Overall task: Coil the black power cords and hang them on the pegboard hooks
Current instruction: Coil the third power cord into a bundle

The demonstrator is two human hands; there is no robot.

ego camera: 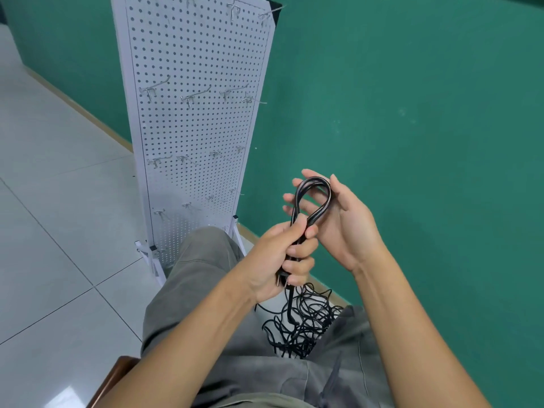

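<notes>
1. Pegboard first, as the largest piece: a tall white perforated metal pegboard (194, 119) stands on white feet on pale glossy floor tiles (53, 201), against a matte green wall (412, 113). Rows of thin silver wire hooks (191, 97) jut from it, and every hook we can see is bare, so we judge that no cord has been hung yet.

2. Our lap comes next, in grey cloth trousers (200, 278); we sit on what looks like a brown wooden chair, only a corner of it showing.

3. Between our knees lies a loose tangled heap of thin black power cords (306, 328), rubbery and matte, on the floor near the wall's base.

4. We judge the step in hand to be coiling: our left hand (282, 254) grips a bundle of several strands in a closed fist, thumb over the top, with one end trailing down to the heap.

5. Above that fist rises a narrow, glossy black loop of cord (313, 198), teardrop-shaped, several strands lying side by side.

6. Our right hand (338, 219) has straight, relaxed fingers cupping the back of the loop, thumb beside its top, steadying it and not clenching.

7. The next move, as we judge it, calls for drawing more slack up from the heap and laying it alongside the loop without letting the gathered turns slip.
</notes>
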